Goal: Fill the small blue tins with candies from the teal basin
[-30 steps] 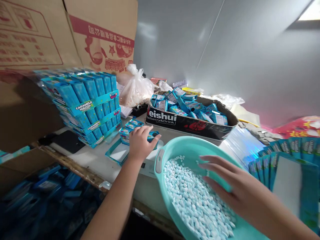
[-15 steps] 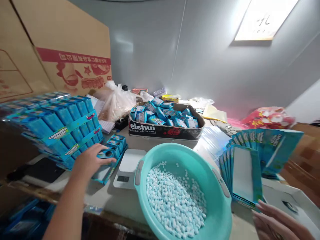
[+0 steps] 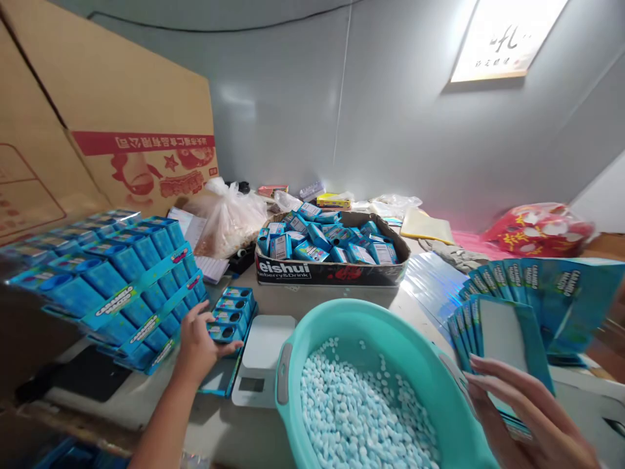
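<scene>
My left hand [image 3: 202, 342] has its thumb and fingers around the nearest of several small blue boxes [image 3: 233, 314] with round holes, which stand in a row on a blue tray [image 3: 218, 376]. To the right of that tray lies a white scale [image 3: 267, 345]. A turquoise basin [image 3: 361, 319] holds many pale blue and white candies [image 3: 364, 410]. Over the basin's right rim is my right hand [image 3: 522, 397], its fingers stretched out and nothing seen in it. Beside it stand fanned blue cartons [image 3: 530, 286].
Stacked trays of blue boxes [image 3: 131, 273] stand at the left before a large cardboard box [image 3: 141, 98]. A dark carton [image 3: 332, 272] full of small blue boxes sits behind the basin. Farther back are a plastic bag [image 3: 229, 221] and a red patterned bag [image 3: 537, 231].
My right hand has moved left and up, from beside the white box to the basin's rim. My left hand stays at the nearest small box. The whole view has shifted slightly.
</scene>
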Action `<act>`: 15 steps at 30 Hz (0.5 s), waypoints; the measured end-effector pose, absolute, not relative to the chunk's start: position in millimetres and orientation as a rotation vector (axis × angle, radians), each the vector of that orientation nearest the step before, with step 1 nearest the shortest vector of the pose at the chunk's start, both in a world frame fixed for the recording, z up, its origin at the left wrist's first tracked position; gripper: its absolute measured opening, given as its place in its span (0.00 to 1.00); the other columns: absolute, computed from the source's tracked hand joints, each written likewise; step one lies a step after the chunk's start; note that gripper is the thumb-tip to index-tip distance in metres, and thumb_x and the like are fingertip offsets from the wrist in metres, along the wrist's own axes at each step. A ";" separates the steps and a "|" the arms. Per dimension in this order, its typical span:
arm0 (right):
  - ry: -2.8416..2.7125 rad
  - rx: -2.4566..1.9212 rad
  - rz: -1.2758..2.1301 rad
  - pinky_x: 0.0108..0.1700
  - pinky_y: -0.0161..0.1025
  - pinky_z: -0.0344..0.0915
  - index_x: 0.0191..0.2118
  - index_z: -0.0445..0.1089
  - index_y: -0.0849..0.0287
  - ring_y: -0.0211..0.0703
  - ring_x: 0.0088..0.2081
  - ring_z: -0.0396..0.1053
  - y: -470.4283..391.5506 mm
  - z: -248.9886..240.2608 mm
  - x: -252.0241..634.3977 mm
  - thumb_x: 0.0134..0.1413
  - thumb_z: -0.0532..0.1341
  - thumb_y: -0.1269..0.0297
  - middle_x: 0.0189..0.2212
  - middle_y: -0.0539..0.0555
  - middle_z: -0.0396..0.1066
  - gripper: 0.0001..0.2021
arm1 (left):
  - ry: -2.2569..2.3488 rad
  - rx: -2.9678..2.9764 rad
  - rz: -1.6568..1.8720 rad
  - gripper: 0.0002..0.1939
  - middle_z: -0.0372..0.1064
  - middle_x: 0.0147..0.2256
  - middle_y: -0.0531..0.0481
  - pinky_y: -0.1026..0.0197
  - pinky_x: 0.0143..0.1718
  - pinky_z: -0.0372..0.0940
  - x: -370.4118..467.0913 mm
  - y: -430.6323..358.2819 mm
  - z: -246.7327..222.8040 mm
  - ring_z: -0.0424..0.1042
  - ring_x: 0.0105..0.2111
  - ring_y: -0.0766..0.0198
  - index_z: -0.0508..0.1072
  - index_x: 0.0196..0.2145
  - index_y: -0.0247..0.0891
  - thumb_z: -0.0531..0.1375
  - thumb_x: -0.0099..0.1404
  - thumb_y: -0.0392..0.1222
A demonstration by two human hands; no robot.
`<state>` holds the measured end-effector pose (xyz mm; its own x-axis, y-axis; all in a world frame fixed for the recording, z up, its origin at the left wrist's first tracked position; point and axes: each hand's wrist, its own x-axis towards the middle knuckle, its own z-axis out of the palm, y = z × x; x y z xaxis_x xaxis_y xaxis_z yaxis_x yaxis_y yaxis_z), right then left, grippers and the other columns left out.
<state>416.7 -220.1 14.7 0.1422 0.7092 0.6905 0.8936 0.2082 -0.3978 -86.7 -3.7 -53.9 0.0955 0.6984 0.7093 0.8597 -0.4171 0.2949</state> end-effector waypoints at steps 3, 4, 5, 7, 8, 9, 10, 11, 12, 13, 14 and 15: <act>-1.799 -1.500 -0.111 0.44 0.41 0.74 0.43 0.73 0.49 0.46 0.44 0.76 -173.3 49.6 405.4 0.64 0.59 0.64 0.46 0.56 0.74 0.06 | -1.761 -1.913 -1.235 0.57 0.60 0.59 0.23 0.32 0.61 0.59 -69.9 -16.4 -60.6 0.61 0.61 0.28 0.60 0.60 0.33 0.67 0.43 0.75; -1.886 -1.501 -0.016 0.46 0.41 0.73 0.44 0.73 0.50 0.47 0.47 0.75 -152.4 60.7 401.1 0.66 0.57 0.63 0.47 0.57 0.74 0.07 | -1.900 -1.826 -1.229 0.62 0.61 0.58 0.21 0.32 0.58 0.61 -62.2 -23.4 -62.5 0.63 0.60 0.28 0.55 0.64 0.31 0.65 0.44 0.75; -1.949 -1.523 0.063 0.51 0.43 0.71 0.45 0.73 0.51 0.47 0.50 0.74 -129.2 70.6 396.9 0.67 0.56 0.63 0.49 0.57 0.74 0.09 | -2.077 -1.752 -1.202 0.65 0.63 0.57 0.20 0.32 0.54 0.65 -54.4 -31.1 -64.0 0.67 0.57 0.27 0.49 0.68 0.29 0.64 0.46 0.75; -1.987 -1.532 0.126 0.54 0.46 0.68 0.48 0.73 0.54 0.50 0.51 0.72 -78.2 84.1 390.8 0.66 0.56 0.61 0.51 0.59 0.73 0.11 | -2.450 -1.683 -1.028 0.66 0.70 0.50 0.22 0.36 0.42 0.70 -40.7 -45.0 -65.5 0.75 0.46 0.29 0.37 0.71 0.29 0.60 0.52 0.75; -1.931 -1.591 0.152 0.55 0.47 0.66 0.49 0.73 0.55 0.52 0.52 0.72 -52.0 87.3 389.5 0.64 0.58 0.61 0.51 0.60 0.74 0.12 | -2.586 -1.673 -0.915 0.66 0.72 0.47 0.24 0.38 0.38 0.70 -36.0 -50.0 -65.5 0.77 0.41 0.30 0.33 0.72 0.30 0.59 0.54 0.75; -1.849 -1.677 0.227 0.56 0.48 0.65 0.49 0.74 0.56 0.54 0.52 0.71 -26.7 88.5 389.7 0.62 0.61 0.62 0.52 0.60 0.74 0.12 | -2.669 -1.673 -0.815 0.65 0.74 0.45 0.26 0.40 0.37 0.70 -33.4 -53.1 -65.0 0.78 0.39 0.31 0.30 0.72 0.30 0.58 0.56 0.74; -1.795 -1.718 0.257 0.55 0.48 0.65 0.48 0.75 0.59 0.56 0.51 0.72 -3.1 88.0 391.0 0.59 0.63 0.62 0.50 0.62 0.75 0.12 | -2.704 -1.678 -0.749 0.65 0.74 0.45 0.26 0.41 0.37 0.70 -32.7 -54.4 -64.4 0.78 0.39 0.31 0.29 0.72 0.30 0.57 0.57 0.74; -1.755 -1.739 0.279 0.52 0.48 0.66 0.46 0.75 0.62 0.56 0.50 0.73 18.0 86.4 393.1 0.58 0.65 0.62 0.47 0.63 0.76 0.13 | -2.703 -1.684 -0.723 0.65 0.74 0.47 0.24 0.42 0.38 0.69 -33.9 -54.2 -63.9 0.78 0.41 0.30 0.29 0.71 0.29 0.57 0.57 0.74; -1.714 -1.753 0.315 0.49 0.47 0.67 0.42 0.76 0.65 0.56 0.46 0.74 36.3 84.3 395.4 0.56 0.67 0.61 0.42 0.63 0.77 0.13 | -2.683 -1.703 -0.717 0.65 0.72 0.49 0.23 0.42 0.40 0.69 -36.5 -52.9 -63.7 0.77 0.43 0.30 0.29 0.71 0.27 0.57 0.57 0.73; -1.674 -1.749 0.340 0.47 0.46 0.67 0.38 0.75 0.67 0.54 0.43 0.75 51.5 82.1 397.4 0.55 0.68 0.59 0.38 0.62 0.77 0.13 | -2.663 -1.728 -0.714 0.64 0.71 0.51 0.22 0.43 0.41 0.69 -40.0 -51.0 -63.8 0.76 0.45 0.30 0.30 0.71 0.26 0.56 0.58 0.73; -1.636 -1.726 0.363 0.46 0.44 0.68 0.34 0.74 0.67 0.50 0.41 0.75 63.6 80.2 398.5 0.56 0.68 0.57 0.34 0.59 0.77 0.14 | -2.657 -1.749 -0.701 0.63 0.70 0.52 0.21 0.43 0.42 0.69 -43.8 -48.9 -64.2 0.76 0.46 0.30 0.32 0.71 0.24 0.56 0.58 0.72; -1.597 -1.677 0.383 0.45 0.43 0.68 0.32 0.73 0.66 0.46 0.38 0.75 73.0 78.9 398.7 0.57 0.67 0.56 0.32 0.56 0.76 0.15 | -2.659 -1.772 -0.686 0.62 0.71 0.51 0.21 0.43 0.42 0.68 -47.3 -47.0 -64.6 0.75 0.47 0.30 0.35 0.71 0.23 0.56 0.58 0.71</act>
<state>398.7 73.0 78.9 0.1676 0.9431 0.2870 0.7100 0.0865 -0.6989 -47.3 -47.0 -64.6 -0.4065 0.9052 0.1239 0.8522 0.3268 0.4085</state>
